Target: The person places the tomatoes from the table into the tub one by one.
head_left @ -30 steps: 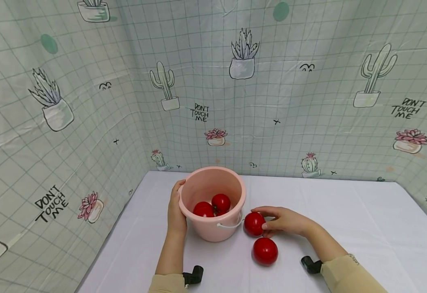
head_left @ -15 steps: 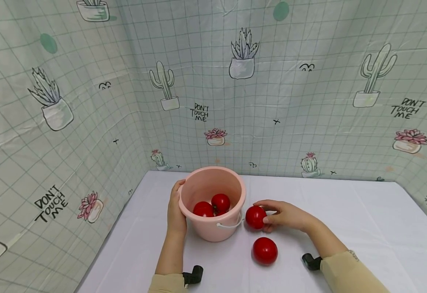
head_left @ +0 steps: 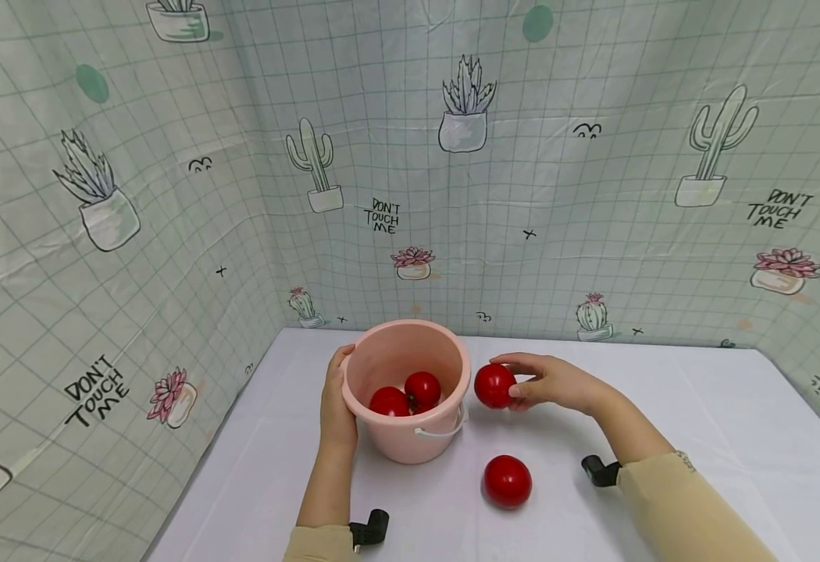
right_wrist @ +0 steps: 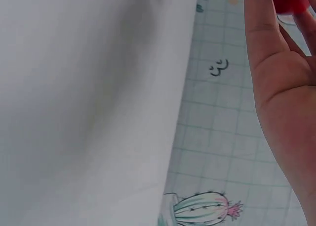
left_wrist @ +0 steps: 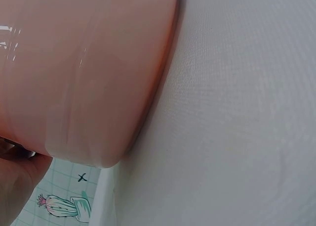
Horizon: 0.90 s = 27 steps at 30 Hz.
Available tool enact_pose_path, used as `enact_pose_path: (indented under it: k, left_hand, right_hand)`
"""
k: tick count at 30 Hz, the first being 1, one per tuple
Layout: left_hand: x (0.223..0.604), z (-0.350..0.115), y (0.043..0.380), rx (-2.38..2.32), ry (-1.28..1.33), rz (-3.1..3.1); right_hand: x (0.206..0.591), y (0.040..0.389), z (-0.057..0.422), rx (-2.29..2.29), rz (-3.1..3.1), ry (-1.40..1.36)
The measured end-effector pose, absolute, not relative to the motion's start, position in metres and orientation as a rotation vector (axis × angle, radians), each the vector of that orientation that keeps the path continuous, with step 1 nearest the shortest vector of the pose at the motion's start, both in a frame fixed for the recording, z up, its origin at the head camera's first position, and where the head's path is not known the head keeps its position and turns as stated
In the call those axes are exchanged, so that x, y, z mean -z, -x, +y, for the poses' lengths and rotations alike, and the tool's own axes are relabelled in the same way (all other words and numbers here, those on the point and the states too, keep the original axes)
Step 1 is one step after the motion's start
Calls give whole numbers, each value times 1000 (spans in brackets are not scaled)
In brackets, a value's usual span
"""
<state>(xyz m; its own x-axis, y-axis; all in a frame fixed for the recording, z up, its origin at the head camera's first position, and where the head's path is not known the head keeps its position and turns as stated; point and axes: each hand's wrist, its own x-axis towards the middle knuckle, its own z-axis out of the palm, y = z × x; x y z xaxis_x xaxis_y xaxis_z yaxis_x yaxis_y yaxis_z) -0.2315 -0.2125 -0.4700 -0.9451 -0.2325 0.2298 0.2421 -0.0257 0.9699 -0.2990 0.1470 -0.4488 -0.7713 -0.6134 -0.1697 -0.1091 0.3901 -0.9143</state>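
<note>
A pink bucket (head_left: 410,437) stands upright on the table, its white handle hanging at the front right. My left hand (head_left: 338,398) holds the bucket's left side near the rim; in the left wrist view the hand (left_wrist: 19,186) lies against the bucket wall (left_wrist: 84,77). Red tomatoes (head_left: 389,401) lie inside the bucket, partly hidden by the rim. Just right of the bucket, my right hand (head_left: 554,382) grips a red tomato (head_left: 494,385) between thumb and fingers, raised above the table. Another red tomato (head_left: 507,481) lies on the table in front.
The white table (head_left: 698,437) extends right of the bucket. A grid-patterned cloth (head_left: 522,281) with cactus drawings hangs behind and on the left. Small black wrist cameras (head_left: 370,528) sit at both sleeves.
My right hand has lifted the tomato off the table and moved it up and away beside the bucket's rim. The left hand, the bucket and the front tomato stay in place.
</note>
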Motion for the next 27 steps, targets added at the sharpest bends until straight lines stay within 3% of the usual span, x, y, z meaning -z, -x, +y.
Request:
enact_pose_path:
  k: [27]
  left_hand:
    - [470, -212, 233, 2052, 0, -1911]
  right_hand:
    - [361, 330, 128, 1335, 2236, 709]
